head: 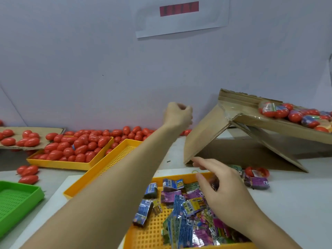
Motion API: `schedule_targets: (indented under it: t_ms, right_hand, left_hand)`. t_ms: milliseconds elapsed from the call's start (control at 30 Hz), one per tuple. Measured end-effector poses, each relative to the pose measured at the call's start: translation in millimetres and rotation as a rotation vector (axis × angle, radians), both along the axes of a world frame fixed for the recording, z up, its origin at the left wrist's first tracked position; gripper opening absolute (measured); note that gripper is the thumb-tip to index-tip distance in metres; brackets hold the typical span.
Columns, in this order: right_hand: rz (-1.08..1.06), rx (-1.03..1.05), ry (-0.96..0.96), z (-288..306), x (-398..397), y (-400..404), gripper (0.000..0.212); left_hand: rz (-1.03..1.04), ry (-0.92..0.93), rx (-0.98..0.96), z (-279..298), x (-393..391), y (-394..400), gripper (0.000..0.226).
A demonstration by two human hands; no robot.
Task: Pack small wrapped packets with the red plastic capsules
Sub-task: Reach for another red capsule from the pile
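Your left hand (177, 114) was stretched far out toward 12 o'clock, raised near the pale wall (89, 60), fingers curled into a loose fist; I could not tell whether anything sat inside it. Your right hand (221, 191) hovered at 4 o'clock over the near perforated yellow plastic tray (149, 234), index finger extended, the other fingers bent down around a small dark packet that was only partly visible under the palm. That tray held the heap of small wrapped foil packets in blue, purple and green (181, 212), most piled toward its right side, a few blue ones lying apart at its left. The smooth red oval plastic capsules (71, 148) filled a second yellow tray (59, 164) at 10 o'clock, with more strewn along the wall behind it and on a flat cardboard sheet (53, 131) at 9 o'clock. An empty long yellow tray (107, 168) lay tilted between the two. A green perforated plastic tray (18, 200) sat at 8 o'clock, three loose capsules just beyond it. At 2 o'clock a tilted brown cardboard box (206, 133) held capsules mixed with packets. A white paper notice (181, 15) with a red bar hung on the wall at 12 o'clock.
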State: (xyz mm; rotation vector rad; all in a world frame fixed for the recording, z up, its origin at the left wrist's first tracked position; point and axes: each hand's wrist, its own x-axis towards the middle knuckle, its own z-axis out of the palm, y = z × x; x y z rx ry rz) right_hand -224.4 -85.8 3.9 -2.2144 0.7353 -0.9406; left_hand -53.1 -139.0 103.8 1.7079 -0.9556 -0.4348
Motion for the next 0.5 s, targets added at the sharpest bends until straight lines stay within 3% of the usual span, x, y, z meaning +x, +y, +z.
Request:
schedule_targets:
  t_ms: [100, 200, 333, 500]
  right_hand:
    - [0.012, -0.029, 0.017, 1.1, 0.4, 1.2, 0.036]
    - [0.035, -0.09, 0.1, 1.0, -1.3, 2.4, 0.032]
    - [0.114, -0.144, 0.271, -1.1, 0.5, 3.9, 0.029]
    - [0.125, -0.167, 0.291, -0.7, 2.7, 3.7, 0.029]
  left_hand:
    - [0.114, -0.284, 0.181, -27.6, 52.8, 29.3, 0.017]
    - [0.169, -0.436, 0.285, -50.5, 87.6, 50.0, 0.019]
    - [0.115, -0.595, 0.32, -66.0, 94.9, 40.7, 0.018]
    - [0.008, -0.895, 0.463, -70.2, 74.6, 9.0, 0.023]
